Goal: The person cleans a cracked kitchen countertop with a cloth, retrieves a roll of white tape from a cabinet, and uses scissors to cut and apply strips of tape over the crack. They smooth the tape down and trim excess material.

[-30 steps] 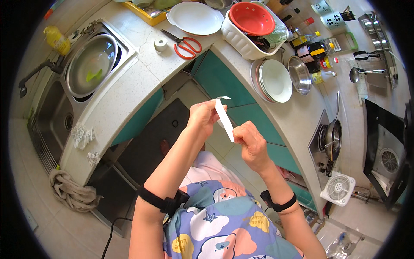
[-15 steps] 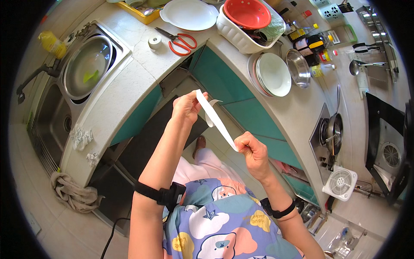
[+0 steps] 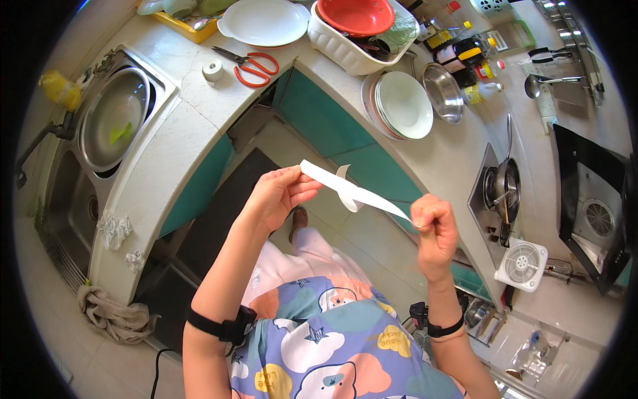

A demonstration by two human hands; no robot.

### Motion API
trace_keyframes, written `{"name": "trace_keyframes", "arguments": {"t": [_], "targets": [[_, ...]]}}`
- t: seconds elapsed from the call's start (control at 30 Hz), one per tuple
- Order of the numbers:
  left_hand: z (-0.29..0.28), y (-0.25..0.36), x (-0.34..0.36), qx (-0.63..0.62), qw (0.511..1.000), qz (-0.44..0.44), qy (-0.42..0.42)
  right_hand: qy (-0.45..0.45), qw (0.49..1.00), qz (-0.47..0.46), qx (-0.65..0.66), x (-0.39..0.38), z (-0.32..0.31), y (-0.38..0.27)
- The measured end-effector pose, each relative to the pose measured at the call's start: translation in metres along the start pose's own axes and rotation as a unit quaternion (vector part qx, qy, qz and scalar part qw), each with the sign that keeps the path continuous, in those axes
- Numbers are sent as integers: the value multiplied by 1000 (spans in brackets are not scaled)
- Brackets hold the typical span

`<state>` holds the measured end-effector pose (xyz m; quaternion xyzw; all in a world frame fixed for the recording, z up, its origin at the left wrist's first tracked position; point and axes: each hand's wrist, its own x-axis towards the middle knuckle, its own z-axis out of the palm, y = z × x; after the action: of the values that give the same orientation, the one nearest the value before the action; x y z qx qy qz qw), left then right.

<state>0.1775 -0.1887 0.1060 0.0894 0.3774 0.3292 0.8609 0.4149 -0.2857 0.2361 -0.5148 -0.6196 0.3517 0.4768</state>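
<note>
A white strip of tape is stretched between my two hands above the floor. My left hand pinches its upper left end between thumb and fingertips. At the lower right end, my right hand is closed in a fist-like grip on it. From the strip's middle a thin white curl loops down; whether it is backing peeled from the tape I cannot tell. On the counter beyond lie scissors with red handles, blades apart, beside a small white tape roll.
To the left is a sink with a steel basin. A white basket with a red bowl, stacked plates and a steel bowl line the far counter. A pan sits on the stove; a small fan stands nearby.
The strip has swung flatter as my right hand moved right and my left hand came down slightly. My left fingers have spread a little. The view has shifted.
</note>
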Motion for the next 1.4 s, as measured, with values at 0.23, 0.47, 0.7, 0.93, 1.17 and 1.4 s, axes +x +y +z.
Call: {"name": "trace_keyframes", "arguments": {"t": [0.23, 0.47, 0.7, 0.93, 1.17, 1.4], "targets": [[8, -10, -23, -50, 993, 39, -101, 23, 993, -59, -99, -9, -32, -11], [17, -3, -44, -59, 971, 90, -213, 54, 991, -67, -105, -20, -44, -7], [4, 1, -57, -12, 955, 137, -264, -11, 937, -169, -305, -33, -39, -43], [-8, -10, -49, -5, 967, 134, -216, -162, 869, -268, -384, -45, -21, -90], [-5, -13, -41, 4, 988, 51, -148, -126, 909, -200, -343, -26, -17, -83], [-8, -14, -36, 8, 993, 8, -120, -86, 926, -176, -323, -14, -8, -71]]}}
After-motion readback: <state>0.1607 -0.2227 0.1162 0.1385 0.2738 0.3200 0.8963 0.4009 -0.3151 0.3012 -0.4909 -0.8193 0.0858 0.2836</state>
